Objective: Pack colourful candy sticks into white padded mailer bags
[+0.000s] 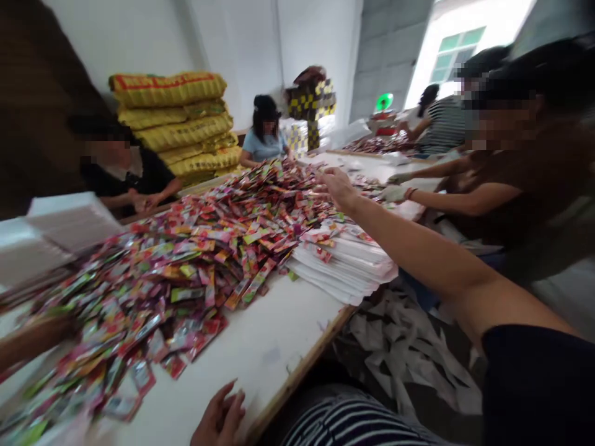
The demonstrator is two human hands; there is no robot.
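My right hand (338, 189) is stretched far out over the back right part of a large heap of small colourful packets (223, 248). Its fingers are extended and look empty, though they are somewhat blurred. Below that forearm, a stack of white flat bags (344, 263) lies at the table edge, with a few packets on top. Low in the picture, my left hand (219, 418) rests by the near edge of the white table (274, 347). Its fingers are slightly bent and apart, with nothing between them.
Another person's arm (41, 337) reaches into the heap from the left. Co-workers sit around the table, one with gloved hands (395, 189) at right. White sheets (74, 223) are stacked at left. Yellow sacks (176, 124) stand behind. White scraps (404, 347) litter the floor.
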